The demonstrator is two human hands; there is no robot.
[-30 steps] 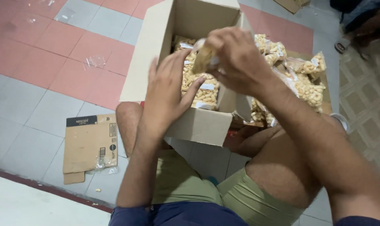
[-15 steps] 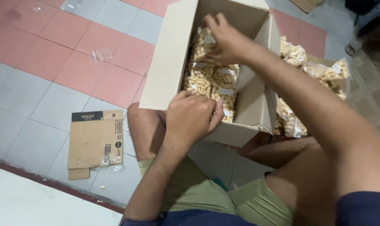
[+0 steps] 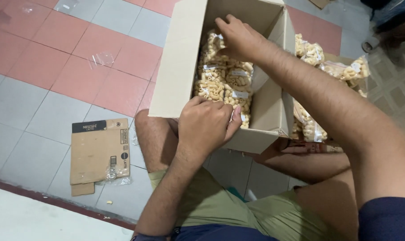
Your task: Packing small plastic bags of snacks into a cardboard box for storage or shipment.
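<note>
Two bare hands worked inside an open cardboard box (image 3: 175,85) that sat on the tiled floor (image 3: 55,80) against the person's knees. Box was packed with clear bags of pasta (image 3: 220,82), stacked along its near and left walls. Second box (image 3: 332,60) with more pasta bags stood just beside the first's right wall. Flattened brown carton (image 3: 100,151) lay on the floor near the lower left edge. Right hand (image 3: 240,38) reached into the far end, fingers curled on the top bag. Left hand (image 3: 207,127) rested on the near wall, fingers closed, thumb touching a bag; whether it pinched the bag, cannot tell.
</note>
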